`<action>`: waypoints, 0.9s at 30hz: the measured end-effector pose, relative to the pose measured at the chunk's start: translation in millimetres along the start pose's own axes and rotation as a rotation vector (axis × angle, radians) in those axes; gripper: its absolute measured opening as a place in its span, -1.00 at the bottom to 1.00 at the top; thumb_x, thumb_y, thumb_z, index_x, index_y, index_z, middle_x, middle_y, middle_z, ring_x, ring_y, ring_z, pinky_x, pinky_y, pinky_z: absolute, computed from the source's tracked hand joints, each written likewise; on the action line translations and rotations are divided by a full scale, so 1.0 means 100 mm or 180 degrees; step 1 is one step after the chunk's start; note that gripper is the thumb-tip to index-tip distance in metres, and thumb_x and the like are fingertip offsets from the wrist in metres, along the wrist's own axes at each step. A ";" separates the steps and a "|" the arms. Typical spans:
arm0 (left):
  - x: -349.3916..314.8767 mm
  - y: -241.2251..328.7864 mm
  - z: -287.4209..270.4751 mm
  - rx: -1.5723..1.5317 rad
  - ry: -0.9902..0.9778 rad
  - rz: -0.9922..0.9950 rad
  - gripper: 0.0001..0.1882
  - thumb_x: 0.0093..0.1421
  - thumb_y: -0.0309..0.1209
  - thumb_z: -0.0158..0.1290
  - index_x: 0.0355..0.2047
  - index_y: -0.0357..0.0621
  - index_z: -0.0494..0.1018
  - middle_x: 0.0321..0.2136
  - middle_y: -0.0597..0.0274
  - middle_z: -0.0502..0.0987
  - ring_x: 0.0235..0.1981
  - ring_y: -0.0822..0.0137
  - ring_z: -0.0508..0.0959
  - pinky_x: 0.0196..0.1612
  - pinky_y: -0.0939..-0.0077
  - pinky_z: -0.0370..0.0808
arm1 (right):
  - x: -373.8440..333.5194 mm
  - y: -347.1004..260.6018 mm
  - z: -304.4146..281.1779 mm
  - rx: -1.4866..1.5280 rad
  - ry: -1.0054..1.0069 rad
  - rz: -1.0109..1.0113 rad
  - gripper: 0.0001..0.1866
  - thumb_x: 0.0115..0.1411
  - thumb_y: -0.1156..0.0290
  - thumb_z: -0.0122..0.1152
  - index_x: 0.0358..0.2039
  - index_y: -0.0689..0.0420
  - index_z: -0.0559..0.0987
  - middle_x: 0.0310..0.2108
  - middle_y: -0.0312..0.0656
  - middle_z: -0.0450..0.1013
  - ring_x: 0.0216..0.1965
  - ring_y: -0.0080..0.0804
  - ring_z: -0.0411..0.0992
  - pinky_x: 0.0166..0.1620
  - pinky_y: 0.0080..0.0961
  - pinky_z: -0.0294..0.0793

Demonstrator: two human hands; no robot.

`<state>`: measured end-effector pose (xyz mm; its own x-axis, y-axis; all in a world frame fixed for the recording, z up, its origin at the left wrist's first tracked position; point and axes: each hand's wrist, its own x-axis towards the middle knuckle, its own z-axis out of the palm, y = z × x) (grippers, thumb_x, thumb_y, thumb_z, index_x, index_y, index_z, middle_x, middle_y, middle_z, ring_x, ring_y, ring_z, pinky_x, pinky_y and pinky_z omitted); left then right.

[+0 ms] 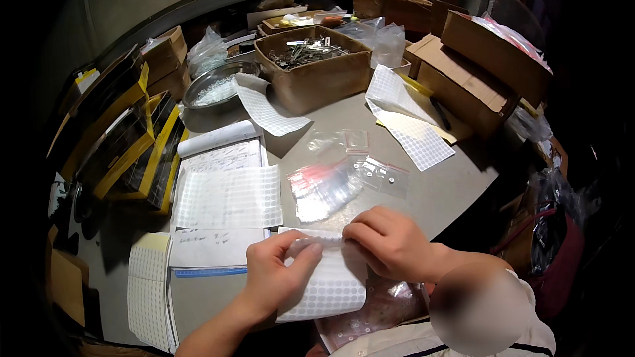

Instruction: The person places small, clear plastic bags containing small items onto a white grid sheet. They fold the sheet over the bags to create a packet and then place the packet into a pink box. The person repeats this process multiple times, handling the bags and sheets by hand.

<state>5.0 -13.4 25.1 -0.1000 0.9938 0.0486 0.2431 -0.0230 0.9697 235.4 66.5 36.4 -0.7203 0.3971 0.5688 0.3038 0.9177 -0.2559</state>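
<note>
Both my hands grip the top edge of a white sheet of small round stickers (324,291) at the table's near edge. My left hand (281,271) pinches its upper left part between thumb and fingers. With curled fingers, my right hand (387,238) holds the upper right corner. Just beyond lies a fanned stack of clear zip bags (324,192) with red seals. Beside it, small zip bags (380,177) hold little white round pieces. Below the sheet, partly hidden, is a larger clear bag (377,314) with small round pieces in it.
An open notebook (218,248) lies left, a sticker sheet (228,196) across it. More sticker sheets (149,284) lie near left. Behind stand a metal bowl (221,84) of clear pieces and a cardboard box (317,79) of metal parts. Cartons (463,79) stand right, yellow-black boxes (142,152) left.
</note>
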 end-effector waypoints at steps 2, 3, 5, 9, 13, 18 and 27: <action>0.01 0.02 0.00 -0.0134 -0.0032 -0.0166 -0.80 0.22 -0.43 0.26 -0.24 -0.35 0.67 -0.46 0.20 0.70 -0.41 0.54 0.58 -0.33 0.54 0.52 | -0.07 -0.02 0.03 -0.0350 -0.0028 -0.0299 -0.69 0.02 0.55 0.31 -0.16 0.23 0.57 -0.28 -0.13 0.47 -0.27 -0.16 0.51 -0.26 -0.32 0.54; 0.02 0.01 0.00 -0.0179 -0.0066 -0.0183 -0.82 0.24 -0.46 0.26 -0.24 -0.35 0.67 -0.44 0.24 0.69 -0.39 0.56 0.56 -0.32 0.58 0.50 | -0.09 -0.01 0.03 -0.0534 -0.0052 -0.0457 -0.67 0.00 0.53 0.26 -0.15 0.24 0.55 -0.29 -0.13 0.43 -0.26 -0.16 0.49 -0.26 -0.31 0.52; 0.05 -0.04 -0.01 -0.0264 -0.0137 -0.0218 -0.88 0.28 -0.52 0.26 -0.24 -0.36 0.65 -0.40 0.32 0.66 -0.37 0.59 0.53 -0.30 0.66 0.47 | -0.12 0.02 0.04 -0.0423 0.0062 -0.0716 -0.64 -0.05 0.51 0.25 -0.16 0.25 0.55 -0.32 -0.18 0.40 -0.30 -0.23 0.48 -0.32 -0.36 0.50; 0.07 -0.07 -0.01 -0.0279 -0.0066 -0.0243 -0.79 0.22 -0.43 0.26 -0.23 -0.37 0.67 -0.46 0.24 0.70 -0.41 0.56 0.57 -0.33 0.55 0.50 | -0.16 0.26 -0.21 0.0314 -0.0182 -0.0331 -0.69 0.04 0.52 0.33 -0.15 0.15 0.58 -0.27 -0.14 0.47 -0.28 -0.13 0.51 -0.27 -0.25 0.53; 0.06 -0.09 -0.02 -0.0182 -0.0140 -0.0243 -0.78 0.22 -0.42 0.26 -0.23 -0.36 0.67 -0.45 0.23 0.70 -0.41 0.55 0.57 -0.33 0.55 0.51 | -0.08 1.10 -0.57 0.0747 -0.0287 0.1524 -0.83 0.26 0.44 0.29 -0.21 0.27 0.65 -0.41 -0.18 0.57 -0.41 -0.52 0.52 -0.31 -0.52 0.50; 0.10 -0.09 -0.03 -0.0119 -0.0245 -0.0167 -0.78 0.23 -0.41 0.27 -0.21 -0.35 0.67 -0.42 0.22 0.71 -0.39 0.55 0.58 -0.30 0.54 0.52 | -0.14 1.46 -0.53 0.0275 -0.1230 0.1908 -0.72 0.19 0.29 0.29 -0.22 0.25 0.66 -0.41 -0.11 0.61 -0.35 -0.24 0.57 -0.23 -0.29 0.52; 0.03 -0.06 -0.05 -0.0229 -0.0350 -0.0242 -0.78 0.26 -0.42 0.25 -0.17 -0.35 0.65 -0.37 0.23 0.71 -0.33 0.54 0.60 -0.24 0.55 0.54 | 0.37 1.21 -0.65 -0.0735 -0.2110 0.1892 -0.64 0.21 0.18 0.42 -0.19 0.24 0.64 -0.36 -0.02 0.62 -0.30 -0.10 0.60 -0.18 -0.24 0.54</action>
<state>-1.5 -10.9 20.2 -0.0083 0.9988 -0.0482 0.1686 0.0489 0.9845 285.7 193.2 77.2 -0.5942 0.7818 -0.1891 0.8042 0.5725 -0.1597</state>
